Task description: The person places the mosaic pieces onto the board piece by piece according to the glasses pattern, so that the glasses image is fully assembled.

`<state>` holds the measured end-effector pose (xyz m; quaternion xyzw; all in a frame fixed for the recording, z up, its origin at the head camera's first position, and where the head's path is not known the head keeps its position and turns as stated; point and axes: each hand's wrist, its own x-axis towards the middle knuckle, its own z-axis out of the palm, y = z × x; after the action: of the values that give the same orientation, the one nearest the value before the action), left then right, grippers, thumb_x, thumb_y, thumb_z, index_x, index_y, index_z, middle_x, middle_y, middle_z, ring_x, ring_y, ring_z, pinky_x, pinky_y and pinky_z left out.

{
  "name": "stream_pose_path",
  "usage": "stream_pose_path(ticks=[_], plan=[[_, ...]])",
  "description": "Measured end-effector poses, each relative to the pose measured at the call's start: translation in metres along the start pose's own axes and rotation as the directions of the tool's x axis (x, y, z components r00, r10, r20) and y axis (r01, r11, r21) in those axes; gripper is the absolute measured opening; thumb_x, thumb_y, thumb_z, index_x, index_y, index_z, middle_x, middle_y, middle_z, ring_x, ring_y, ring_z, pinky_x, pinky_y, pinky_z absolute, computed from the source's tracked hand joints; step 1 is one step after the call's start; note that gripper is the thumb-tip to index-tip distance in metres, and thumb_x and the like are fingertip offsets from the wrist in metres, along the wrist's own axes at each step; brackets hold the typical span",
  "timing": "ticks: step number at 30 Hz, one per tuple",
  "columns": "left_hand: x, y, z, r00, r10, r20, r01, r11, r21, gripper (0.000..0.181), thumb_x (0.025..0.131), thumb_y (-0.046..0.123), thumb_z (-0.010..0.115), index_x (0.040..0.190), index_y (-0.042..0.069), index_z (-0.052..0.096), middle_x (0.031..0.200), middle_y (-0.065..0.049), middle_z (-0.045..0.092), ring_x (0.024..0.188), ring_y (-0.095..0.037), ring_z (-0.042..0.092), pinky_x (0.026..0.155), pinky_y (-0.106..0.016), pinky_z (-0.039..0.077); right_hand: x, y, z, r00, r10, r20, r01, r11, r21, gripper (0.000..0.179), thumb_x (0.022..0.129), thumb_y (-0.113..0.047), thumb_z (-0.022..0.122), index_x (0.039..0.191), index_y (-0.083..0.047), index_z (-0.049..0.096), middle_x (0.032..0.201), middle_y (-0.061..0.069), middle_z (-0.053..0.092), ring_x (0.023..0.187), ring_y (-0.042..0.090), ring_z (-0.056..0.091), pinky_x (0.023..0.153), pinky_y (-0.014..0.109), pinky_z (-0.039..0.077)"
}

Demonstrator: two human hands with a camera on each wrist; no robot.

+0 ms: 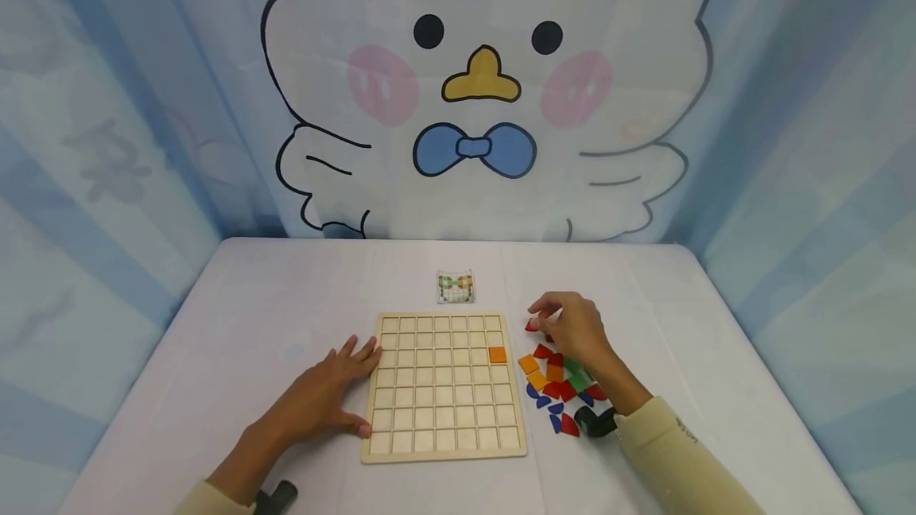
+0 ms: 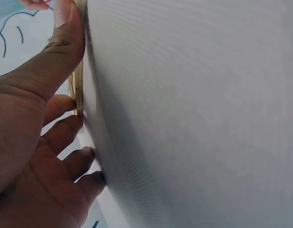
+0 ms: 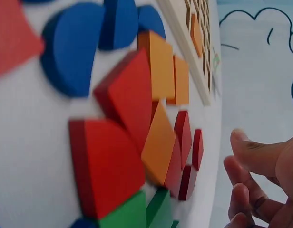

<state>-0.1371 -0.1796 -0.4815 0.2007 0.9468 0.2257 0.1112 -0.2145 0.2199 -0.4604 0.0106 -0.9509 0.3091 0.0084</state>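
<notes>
A wooden grid board (image 1: 444, 459) lies on the table with one orange square (image 1: 497, 355) set in a cell near its right side. My left hand (image 1: 325, 392) rests spread along the board's left edge, thumb near the lower corner. In the left wrist view, the thumb (image 2: 65, 42) touches the board's edge. To the right of the board, my right hand (image 1: 576, 331) hovers by a red piece (image 1: 531, 326) at the far end of a loose pile. Its thumb and fingers (image 3: 253, 154) are loosely bent in the right wrist view, with nothing visible between them.
The pile holds several red pieces (image 3: 111, 164), orange squares (image 3: 161, 71), blue half-rounds (image 3: 73, 50) and green pieces (image 3: 125, 213). A small patterned card (image 1: 456, 287) lies beyond the board. Printed curtains (image 1: 479, 205) enclose the table at the back and sides.
</notes>
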Motion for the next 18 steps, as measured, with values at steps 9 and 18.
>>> stream_pose_path(ticks=[9,18], plan=[[-0.001,0.0,-0.001,1.0,-0.004,-0.001,0.004,1.0,0.007,0.122,0.062,0.049,0.098,0.164,0.012,0.041,0.173,-0.01,0.033,0.163,-0.043,0.025,0.127,-0.067,0.03,0.007,0.006,0.003,0.999,0.028,0.037,-0.024,0.996,-0.082,0.017,0.095,-0.016,0.081,0.113,-0.015,0.08,0.112,0.011,0.074,0.086,0.024,0.061,0.07,0.031,0.059],[-0.001,0.001,-0.001,1.0,0.007,-0.008,-0.007,1.0,0.009,0.122,0.062,0.049,0.097,0.163,0.01,0.042,0.172,-0.012,0.034,0.162,-0.045,0.026,0.127,-0.066,0.03,0.009,0.002,0.009,0.999,0.023,0.045,-0.017,0.993,-0.117,0.014,0.094,-0.015,0.082,0.105,-0.013,0.075,0.103,0.008,0.075,0.084,0.024,0.064,0.078,0.037,0.061]])
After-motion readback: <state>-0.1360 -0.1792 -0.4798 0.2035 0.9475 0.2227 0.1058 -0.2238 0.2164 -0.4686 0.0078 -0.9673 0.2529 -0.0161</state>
